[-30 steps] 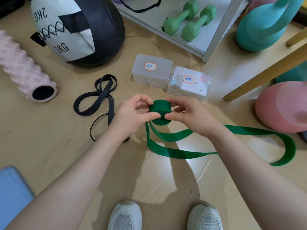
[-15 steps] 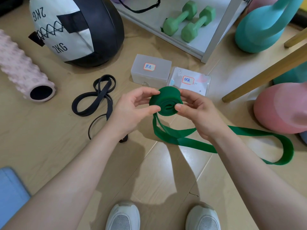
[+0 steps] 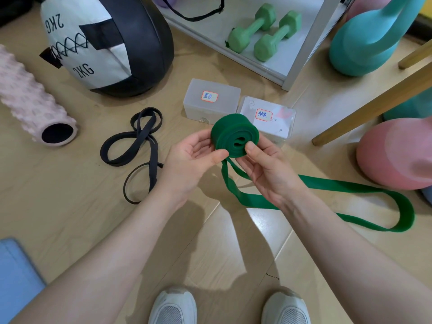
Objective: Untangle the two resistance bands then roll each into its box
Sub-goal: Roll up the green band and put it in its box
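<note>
Green band (image 3: 235,134) roll pinched between both hands' grip, tail trailing right

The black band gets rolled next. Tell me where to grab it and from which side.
Pinch the black resistance band at its lowest loop end, from above with the left hand: it lies flat, nearest the person, away from the crossings farther up.

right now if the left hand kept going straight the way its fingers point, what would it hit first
The left hand points up and right, and its fingers already touch the green band roll. Past that, probably the box with the green label, though depth is unclear.
</note>
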The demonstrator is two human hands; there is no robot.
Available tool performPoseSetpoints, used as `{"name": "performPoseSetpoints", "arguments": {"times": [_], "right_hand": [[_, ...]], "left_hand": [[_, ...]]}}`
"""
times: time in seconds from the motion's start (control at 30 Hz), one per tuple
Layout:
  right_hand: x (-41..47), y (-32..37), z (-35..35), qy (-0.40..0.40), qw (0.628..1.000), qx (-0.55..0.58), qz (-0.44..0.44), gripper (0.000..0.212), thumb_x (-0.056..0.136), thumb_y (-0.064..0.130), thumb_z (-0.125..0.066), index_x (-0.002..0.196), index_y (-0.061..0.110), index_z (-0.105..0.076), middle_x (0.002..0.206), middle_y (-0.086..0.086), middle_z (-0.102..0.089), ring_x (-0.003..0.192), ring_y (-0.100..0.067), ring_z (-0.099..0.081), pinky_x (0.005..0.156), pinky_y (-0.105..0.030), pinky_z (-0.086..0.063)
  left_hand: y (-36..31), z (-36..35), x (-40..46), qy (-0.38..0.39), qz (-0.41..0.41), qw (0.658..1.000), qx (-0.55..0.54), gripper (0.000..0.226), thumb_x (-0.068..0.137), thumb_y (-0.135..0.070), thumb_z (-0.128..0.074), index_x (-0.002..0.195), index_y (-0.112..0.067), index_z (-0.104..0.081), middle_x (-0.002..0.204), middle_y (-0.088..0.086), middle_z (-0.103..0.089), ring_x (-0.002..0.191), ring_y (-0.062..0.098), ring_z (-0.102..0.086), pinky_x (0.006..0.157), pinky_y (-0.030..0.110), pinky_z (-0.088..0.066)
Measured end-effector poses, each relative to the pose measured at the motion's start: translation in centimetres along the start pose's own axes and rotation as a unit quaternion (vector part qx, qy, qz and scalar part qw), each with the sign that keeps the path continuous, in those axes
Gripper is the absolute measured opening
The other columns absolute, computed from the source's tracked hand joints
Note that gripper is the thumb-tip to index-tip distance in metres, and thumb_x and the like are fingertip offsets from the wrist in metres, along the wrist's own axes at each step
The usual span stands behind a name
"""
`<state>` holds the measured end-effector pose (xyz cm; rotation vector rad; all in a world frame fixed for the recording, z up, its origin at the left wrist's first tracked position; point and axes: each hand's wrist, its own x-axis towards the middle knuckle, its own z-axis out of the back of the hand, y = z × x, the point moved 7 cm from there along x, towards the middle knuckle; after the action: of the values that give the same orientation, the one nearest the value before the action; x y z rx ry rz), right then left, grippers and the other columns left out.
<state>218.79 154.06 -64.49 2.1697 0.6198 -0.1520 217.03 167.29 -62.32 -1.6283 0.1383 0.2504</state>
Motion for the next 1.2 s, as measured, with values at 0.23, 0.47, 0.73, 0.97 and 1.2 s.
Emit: {"name": "performPoseSetpoints", "arguments": {"times": [0.23,0.47,0.73,0.97,1.2], "right_hand": [[-0.3,-1.8,0.5,-0.047,0.998,0.033,-0.017,0.024,0.081,0.009,-0.052,0.104,0.009,-0.061,0.093,0.000,-0.073,0.092,-0.009,-0.068,0.080,-0.017,-0.053],[0.6,-1.5,-0.1,-0.061,0.998,-0.026,0.002,0.019,0.092,0.002,-0.046,0.105,0.007,-0.060,0.097,-0.001,-0.070,0.091,-0.009,-0.067,0.082,-0.018,-0.053],[0.2,-1.3,-0.5,-0.094,0.913,-0.396,-0.038,0.021,0.094,0.040,-0.047,0.092,0.032,-0.066,0.087,0.020,-0.064,0.081,0.011,-0.056,0.075,-0.006,-0.041],[-0.8,-4.1,-1.4,-0.030,0.681,-0.723,0.111,0.047,0.088,0.046,-0.054,0.123,0.016,-0.055,0.101,-0.012,-0.067,0.092,-0.033,-0.062,0.073,-0.042,-0.051],[-1.0,-4.5,-3.9,-0.106,0.599,-0.768,0.202,0.031,0.080,0.027,-0.040,0.105,0.012,-0.052,0.059,-0.005,-0.063,0.048,-0.029,-0.059,0.037,-0.024,-0.030]], "left_hand": [[0.4,-0.1,-0.2,-0.017,0.013,1.000,-0.009,0.039,0.079,-0.001,-0.066,0.114,-0.019,-0.058,0.110,-0.002,-0.068,0.098,0.007,-0.066,0.081,0.018,-0.051],[0.6,0.5,0.2,-0.077,0.031,0.996,-0.024,0.032,0.082,-0.002,-0.065,0.107,-0.021,-0.060,0.104,0.001,-0.070,0.091,0.009,-0.068,0.081,0.022,-0.054],[2.9,2.7,0.1,-0.146,0.097,0.984,-0.029,0.046,0.082,-0.009,-0.067,0.125,-0.006,-0.054,0.109,0.007,-0.068,0.096,0.017,-0.068,0.085,0.033,-0.054],[3.1,3.4,0.2,-0.182,0.113,0.973,-0.081,0.028,0.084,-0.007,-0.064,0.111,-0.003,-0.061,0.095,0.010,-0.070,0.086,0.020,-0.067,0.083,0.035,-0.056],[3.0,3.2,0.0,-0.209,0.118,0.959,-0.151,0.012,0.085,-0.004,-0.062,0.098,-0.004,-0.063,0.083,0.005,-0.066,0.079,0.017,-0.062,0.078,0.031,-0.057]]}}
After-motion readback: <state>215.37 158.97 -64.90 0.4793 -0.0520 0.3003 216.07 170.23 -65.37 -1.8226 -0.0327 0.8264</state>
